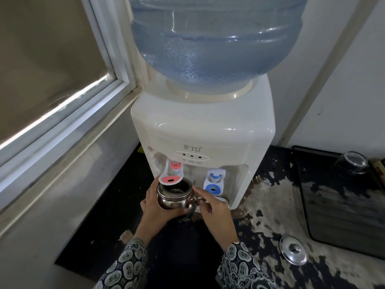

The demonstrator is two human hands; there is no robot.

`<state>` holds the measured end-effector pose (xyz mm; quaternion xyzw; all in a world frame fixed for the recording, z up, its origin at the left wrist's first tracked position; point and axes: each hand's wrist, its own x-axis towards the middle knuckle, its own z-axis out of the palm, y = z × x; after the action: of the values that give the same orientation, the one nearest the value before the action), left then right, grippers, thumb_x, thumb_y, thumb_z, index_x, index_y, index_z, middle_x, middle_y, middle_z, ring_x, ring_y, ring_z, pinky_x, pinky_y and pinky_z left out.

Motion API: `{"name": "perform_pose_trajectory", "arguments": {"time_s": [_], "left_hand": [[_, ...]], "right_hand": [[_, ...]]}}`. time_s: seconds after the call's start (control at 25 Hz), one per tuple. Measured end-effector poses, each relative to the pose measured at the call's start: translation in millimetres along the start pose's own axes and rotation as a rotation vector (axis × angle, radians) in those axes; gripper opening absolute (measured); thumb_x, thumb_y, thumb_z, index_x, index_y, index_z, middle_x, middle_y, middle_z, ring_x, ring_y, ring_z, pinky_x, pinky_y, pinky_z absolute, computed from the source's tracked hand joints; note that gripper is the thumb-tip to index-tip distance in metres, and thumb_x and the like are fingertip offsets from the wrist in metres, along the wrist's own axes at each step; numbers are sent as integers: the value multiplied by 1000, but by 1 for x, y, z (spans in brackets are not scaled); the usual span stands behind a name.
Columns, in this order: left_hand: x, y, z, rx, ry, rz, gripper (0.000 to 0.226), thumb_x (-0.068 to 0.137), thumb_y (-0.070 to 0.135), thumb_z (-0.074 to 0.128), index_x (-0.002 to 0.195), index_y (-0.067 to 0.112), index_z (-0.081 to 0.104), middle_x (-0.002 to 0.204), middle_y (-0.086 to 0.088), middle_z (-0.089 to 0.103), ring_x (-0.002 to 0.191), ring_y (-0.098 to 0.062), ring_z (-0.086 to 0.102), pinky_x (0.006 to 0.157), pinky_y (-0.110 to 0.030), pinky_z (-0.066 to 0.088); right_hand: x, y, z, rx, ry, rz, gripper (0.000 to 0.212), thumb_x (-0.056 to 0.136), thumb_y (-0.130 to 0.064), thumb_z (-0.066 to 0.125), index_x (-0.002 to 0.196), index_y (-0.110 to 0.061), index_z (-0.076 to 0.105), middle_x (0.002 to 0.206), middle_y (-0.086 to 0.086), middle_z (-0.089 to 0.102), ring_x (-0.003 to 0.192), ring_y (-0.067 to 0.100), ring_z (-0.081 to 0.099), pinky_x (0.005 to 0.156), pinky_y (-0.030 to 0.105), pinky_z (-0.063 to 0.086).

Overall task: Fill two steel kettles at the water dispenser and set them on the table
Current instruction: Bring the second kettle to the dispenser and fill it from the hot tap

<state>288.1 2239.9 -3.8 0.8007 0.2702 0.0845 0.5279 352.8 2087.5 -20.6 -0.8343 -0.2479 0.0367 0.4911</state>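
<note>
Under the water dispenser's [203, 130] red tap [171, 171], left hand [155, 205] cups the lidless steel kettle [175, 197], fingers wrapped round it; right hand [214, 209] pinches its handle.

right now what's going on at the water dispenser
A person holds a small steel kettle under the red tap of the dispenser. The left hand cups its body; the right hand holds it at the handle side. Its lid lies on the counter to the right.
</note>
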Motion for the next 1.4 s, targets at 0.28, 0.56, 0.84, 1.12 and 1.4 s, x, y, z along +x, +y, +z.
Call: {"name": "perform_pose_trajectory", "arguments": {"time_s": [0.28, 0.56, 0.84, 1.12, 1.4], "left_hand": [[0, -1, 0, 10, -2, 10, 114, 29, 59, 75, 130, 46, 24, 134, 9, 36, 114, -5, 22, 110, -39, 21], [0, -1, 0, 14, -2, 26, 114, 29, 59, 75, 129, 48, 23, 132, 10, 35, 117, -6, 23, 108, -34, 18], [2, -4, 0, 15, -4, 30, 119, 28, 59, 76, 134, 42, 26, 136, 7, 36, 123, -10, 26, 102, -27, 15], [4, -9, 1, -1, -12, 6, 117, 30, 57, 77, 134, 43, 24, 136, 7, 36, 122, -13, 24, 100, -29, 17], [8, -14, 2, 12, 1, 23, 116, 31, 58, 78, 134, 41, 26, 136, 6, 39, 129, -17, 31, 100, -26, 13]], "right_hand": [[-1, 4, 2, 10, -4, -10, 46, 86, 0, 54, 125, -25, 56, 103, 1, 72, 86, 8, 65, 79, 6, 46], [-3, 5, 1, 29, -25, 24, 48, 86, 0, 53, 125, -27, 56, 101, 1, 72, 84, 6, 65, 79, 5, 45], [-4, 5, 2, 39, -20, 47, 41, 87, -1, 52, 120, -24, 59, 102, -3, 71, 89, 7, 65, 84, 14, 50], [8, -38, -10, 240, 77, -10, 24, 91, -13, 52, 112, -25, 55, 80, -2, 67, 65, 12, 63, 63, 30, 56], [17, -72, -11, 227, -4, -109, 26, 89, -38, 42, 111, -34, 56, 92, -13, 64, 79, 11, 61, 69, 19, 51]]}}
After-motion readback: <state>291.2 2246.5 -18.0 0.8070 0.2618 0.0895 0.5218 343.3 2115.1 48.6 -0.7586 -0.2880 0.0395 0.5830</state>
